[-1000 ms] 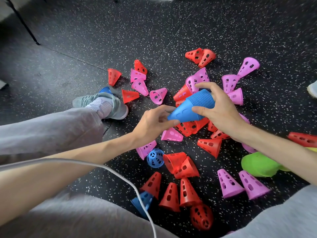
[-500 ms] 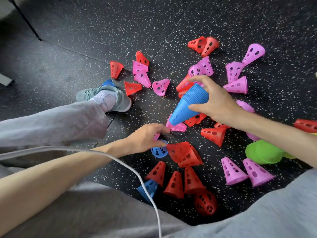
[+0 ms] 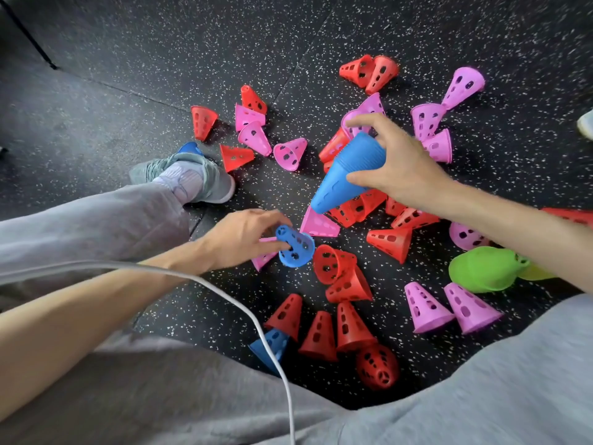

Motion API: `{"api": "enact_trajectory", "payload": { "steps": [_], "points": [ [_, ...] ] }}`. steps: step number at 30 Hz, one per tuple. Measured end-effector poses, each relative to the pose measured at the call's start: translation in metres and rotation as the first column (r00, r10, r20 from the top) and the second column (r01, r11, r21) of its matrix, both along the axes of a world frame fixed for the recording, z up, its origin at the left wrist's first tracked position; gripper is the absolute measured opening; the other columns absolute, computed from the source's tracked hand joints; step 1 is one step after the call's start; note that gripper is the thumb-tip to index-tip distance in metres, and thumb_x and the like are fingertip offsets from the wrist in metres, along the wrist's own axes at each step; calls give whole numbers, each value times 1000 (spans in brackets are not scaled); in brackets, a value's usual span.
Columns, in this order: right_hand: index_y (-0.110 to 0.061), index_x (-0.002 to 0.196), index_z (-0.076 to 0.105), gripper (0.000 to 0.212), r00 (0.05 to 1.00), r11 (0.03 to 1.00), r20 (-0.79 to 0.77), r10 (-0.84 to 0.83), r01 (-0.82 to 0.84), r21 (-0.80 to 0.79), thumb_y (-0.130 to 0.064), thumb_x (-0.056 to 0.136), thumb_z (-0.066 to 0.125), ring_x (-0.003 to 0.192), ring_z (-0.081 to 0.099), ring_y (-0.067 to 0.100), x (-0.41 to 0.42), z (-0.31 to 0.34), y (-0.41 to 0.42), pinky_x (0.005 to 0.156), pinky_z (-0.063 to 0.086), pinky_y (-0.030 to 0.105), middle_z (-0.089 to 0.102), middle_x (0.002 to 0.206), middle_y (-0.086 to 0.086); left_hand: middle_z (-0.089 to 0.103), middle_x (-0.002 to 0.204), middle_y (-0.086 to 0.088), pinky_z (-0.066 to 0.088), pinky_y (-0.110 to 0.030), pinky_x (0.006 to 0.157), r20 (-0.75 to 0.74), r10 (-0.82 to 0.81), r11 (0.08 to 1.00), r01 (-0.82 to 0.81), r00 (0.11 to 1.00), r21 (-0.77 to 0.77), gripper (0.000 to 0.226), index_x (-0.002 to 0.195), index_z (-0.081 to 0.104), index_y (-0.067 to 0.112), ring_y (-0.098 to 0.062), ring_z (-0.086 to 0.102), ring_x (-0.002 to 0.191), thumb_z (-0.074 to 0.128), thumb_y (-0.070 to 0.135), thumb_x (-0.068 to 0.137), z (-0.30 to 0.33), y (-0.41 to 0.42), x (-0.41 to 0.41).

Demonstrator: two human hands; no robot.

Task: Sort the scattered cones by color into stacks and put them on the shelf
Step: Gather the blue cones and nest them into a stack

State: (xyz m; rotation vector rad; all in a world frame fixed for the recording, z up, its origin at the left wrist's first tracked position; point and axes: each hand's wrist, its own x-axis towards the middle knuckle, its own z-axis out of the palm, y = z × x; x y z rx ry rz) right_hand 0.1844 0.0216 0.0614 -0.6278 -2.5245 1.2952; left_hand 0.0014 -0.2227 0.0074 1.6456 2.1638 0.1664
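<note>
My right hand (image 3: pixel 398 165) grips a stack of blue cones (image 3: pixel 345 175) by its wide end, tip pointing down-left above the floor. My left hand (image 3: pixel 239 239) pinches a single perforated blue cone (image 3: pixel 295 247) just off the floor, below the stack's tip. Several red cones (image 3: pixel 349 329) and pink cones (image 3: pixel 425 308) lie scattered on the black speckled floor. Another blue cone (image 3: pixel 272 345) lies near my lap, partly behind a white cable. A green stack (image 3: pixel 484 269) lies at the right under my right forearm.
My left foot in a grey shoe (image 3: pixel 192 175) rests left of the cones, with a blue cone (image 3: pixel 189 147) peeking behind it. A white cable (image 3: pixel 224 290) crosses my left arm and lap. Bare floor (image 3: pixel 160 43) spreads beyond the pile.
My left hand left the stack, dropped to the floor and picked up the single blue cone. My right hand kept holding the stack, tilting its tip further down.
</note>
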Motion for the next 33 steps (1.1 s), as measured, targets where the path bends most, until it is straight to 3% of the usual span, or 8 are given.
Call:
{"api": "enact_trajectory", "payload": {
  "steps": [4,7,12,15,19,24,29,33],
  "points": [
    [-31,137,50,68,995,997,-63,-77,77,-2,-17,77,80,91,57,14,-2,8,18,86,46,31,62,107,-20,73,96,8,57,-38,68,95,178,941,-197,979,273,46,117,60,22,-12,68,75,65,59,90,33,6,-2],
    [-26,137,52,66,988,994,-109,-113,112,-10,-15,77,80,96,50,1,-2,16,28,94,44,30,56,122,-22,73,91,4,55,-39,70,328,388,778,-496,862,385,31,108,62,20,-10,64,72,75,41,90,42,16,3],
    [-29,135,52,64,976,983,-154,-152,133,-124,-13,79,80,76,56,3,-1,27,33,66,49,18,61,108,-6,77,93,-3,59,-57,77,654,432,627,-728,621,276,34,96,62,33,-35,74,88,76,58,80,49,28,24],
    [-30,135,53,66,978,974,-173,-118,80,-211,-15,78,83,94,63,13,-1,29,27,85,58,32,65,120,5,77,94,-10,58,-49,72,706,392,643,-725,590,249,40,103,61,16,-32,76,87,77,48,86,53,39,43],
    [-48,128,54,66,987,956,-144,-77,33,-291,-38,69,84,125,61,29,-1,24,18,109,48,52,65,132,-1,75,94,-17,56,-40,66,746,355,665,-713,564,223,44,112,53,-3,-27,77,82,74,31,92,60,48,55],
    [-37,137,51,51,992,949,-124,28,-65,-309,-19,93,71,110,68,20,2,17,16,107,50,50,71,118,3,75,82,-15,55,-38,64,741,362,666,-713,566,219,37,109,52,-2,-36,75,75,75,23,93,57,45,55],
    [-37,140,48,71,997,976,-46,67,-75,-203,-32,76,80,120,54,13,1,18,10,113,42,50,58,128,-12,73,81,-23,58,-40,66,700,350,698,-672,622,248,31,102,54,3,-30,76,72,77,21,91,53,43,57],
    [-33,140,47,74,995,983,-29,96,-99,-157,-20,76,81,98,57,4,2,16,7,97,49,40,55,114,-24,77,87,-12,59,-48,70,641,352,792,-582,682,185,28,100,57,16,-33,76,78,77,32,91,40,35,54]
  ]
}}
